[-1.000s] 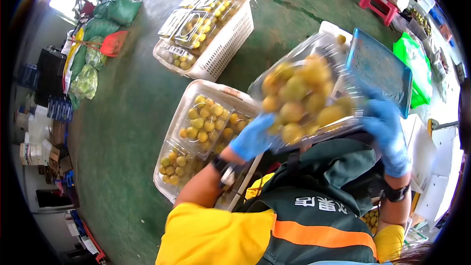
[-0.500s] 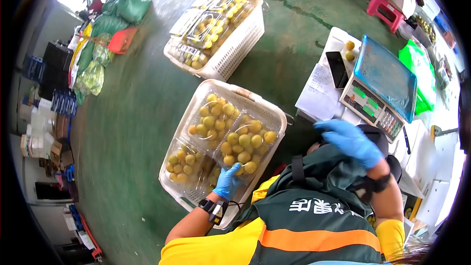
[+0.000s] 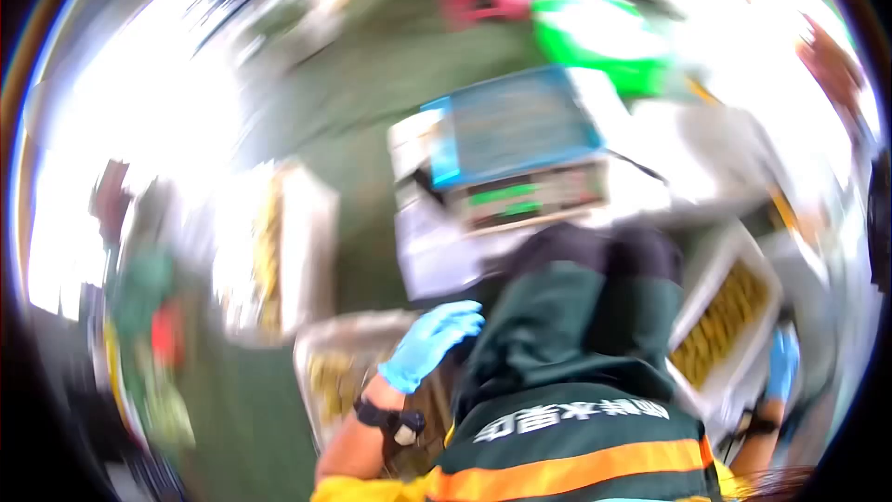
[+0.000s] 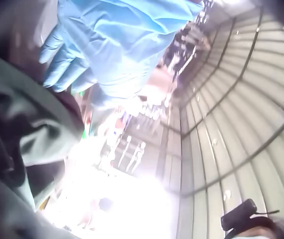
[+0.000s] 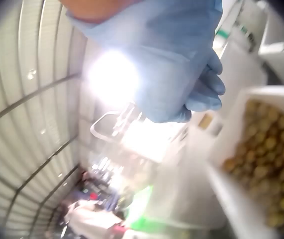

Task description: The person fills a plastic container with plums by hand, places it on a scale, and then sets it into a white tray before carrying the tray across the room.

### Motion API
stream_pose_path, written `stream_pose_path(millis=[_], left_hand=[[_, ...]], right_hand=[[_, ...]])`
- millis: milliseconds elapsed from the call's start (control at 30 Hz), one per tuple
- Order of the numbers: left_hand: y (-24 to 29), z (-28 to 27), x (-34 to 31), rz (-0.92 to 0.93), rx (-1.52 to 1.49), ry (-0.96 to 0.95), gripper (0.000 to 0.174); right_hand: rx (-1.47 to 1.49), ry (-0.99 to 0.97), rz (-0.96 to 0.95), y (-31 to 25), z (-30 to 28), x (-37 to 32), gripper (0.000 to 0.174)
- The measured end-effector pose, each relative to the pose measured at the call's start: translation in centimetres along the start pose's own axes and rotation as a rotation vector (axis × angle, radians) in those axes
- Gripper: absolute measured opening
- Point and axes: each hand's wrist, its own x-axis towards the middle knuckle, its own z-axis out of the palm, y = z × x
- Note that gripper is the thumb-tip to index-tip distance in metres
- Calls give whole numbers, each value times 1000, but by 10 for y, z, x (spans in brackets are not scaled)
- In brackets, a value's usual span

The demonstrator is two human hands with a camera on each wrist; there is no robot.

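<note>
"Two hands; anything in them?"

"No. Left hand (image 3: 432, 346), fingers spread, is empty near the basket's (image 3: 302, 363) upper right corner. Right hand (image 3: 782, 363) looks empty too, fingers loosely bent, though blur makes that less certain."

"And the fruit (image 3: 725, 325)?"

"Piled inside the white box (image 5: 271, 91); the right hand is just outside its right edge."

Blur smears the scale (image 3: 520, 130) in the head view, leaving its display unreadable, and the fruit in the basket (image 3: 303, 367), partly hidden by the left forearm. The wrist views' top edges cut off the left hand (image 3: 432, 344) and right hand (image 3: 783, 364); the right wrist view's right edge crops the fruit box (image 5: 276, 91).
</note>
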Motion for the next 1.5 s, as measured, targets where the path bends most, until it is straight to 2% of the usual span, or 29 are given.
stream_pose_path(millis=[33, 67, 100, 133, 167, 200, 233, 267, 300, 367, 433, 500, 533, 600, 633, 700, 733, 800, 867, 933, 1033, 1067, 1100, 1233, 1300, 1367, 1433, 1467, 1500], left_hand=[[4, 13, 36, 93, 60, -23, 37], [34, 47, 61, 109, 241, 31, 37], [35, 60, 90, 328, 463, -1, 36], [35, 76, 117, 558, 678, 16, 36], [44, 101, 133, 536, 726, 24, 39], [44, 114, 152, 668, 967, -31, 41], [42, 121, 179, 835, 1197, -39, 43], [28, 132, 197, 828, 1195, -134, 44], [22, 138, 212, 820, 1212, -174, 44], [3, 148, 222, 870, 1365, -215, 44], [-7, 148, 228, 920, 1408, -183, 44], [-13, 149, 235, 807, 1316, -193, 43], [-11, 148, 235, 746, 1272, -187, 42], [-3, 161, 227, 752, 1343, -194, 40], [-2, 162, 226, 770, 1384, -194, 39], [-2, 164, 223, 783, 1364, -173, 38], [-2, 164, 223, 796, 1373, -171, 38], [4, 170, 219, 823, 1394, -140, 37], [4, 175, 222, 847, 1369, -128, 36], [-1, 166, 225, 896, 1359, -86, 36], [2, 169, 221, 936, 1353, -48, 36], [0, 167, 224, 933, 1330, -67, 35], [2, 167, 223, 941, 1323, -58, 34], [6, 165, 219, 906, 1334, -55, 35], [5, 164, 218, 908, 1333, -35, 36], [4, 161, 217, 888, 1325, -25, 37], [4, 161, 215, 918, 1332, -2, 38], [4, 159, 214, 902, 1324, -8, 39], [5, 160, 213, 900, 1330, -1, 39]], right_hand=[[-202, -609, 341, 34, -51, -58, 24], [-56, -522, 802, -31, -101, -30, 27], [-212, -411, 603, -16, -125, -78, 25], [-170, -452, 967, -45, -167, -72, 28], [-381, -353, 955, -37, -184, -122, 29], [-584, -248, 960, -30, -203, -172, 35], [-478, -594, 1247, -59, -239, -150, 36], [-493, -710, 1325, -71, -260, -179, 34], [-461, -816, 1368, -75, -261, -201, 33], [-438, -833, 1434, -105, -257, -235, 31], [-384, -1156, 1033, -124, -229, -300, 32], [296, -1248, 1542, -161, -194, -274, 27], [666, -1188, 1724, -173, -163, -310, 27], [847, -1144, 1908, -198, -108, -330, 26], [649, -1182, 1916, -211, -85, -312, 27], [522, -1319, 899, -234, -66, -286, 29], [378, -1485, 854, -248, -24, -321, 27], [382, -1412, 1097, -274, 7, -337, 27], [281, -1500, 826, -275, 11, -356, 28], [239, -1638, 780, -263, 13, -360, 30], [93, -1392, 1106, -261, 18, -383, 34], [77, -1429, 1089, -258, 20, -390, 34], [131, -1226, 1392, -261, 9, -376, 36], [287, -1471, 1170, -230, 8, -348, 48], [495, -1276, 1250, -226, 7, -285, 42], [609, -964, 704, -194, 26, -348, 37], [641, -894, 1268, -166, -1, -332, 33], [219, -1157, 876, -150, 7, -363, 21], [78, -1263, 894, -148, 0, -367, 21]])
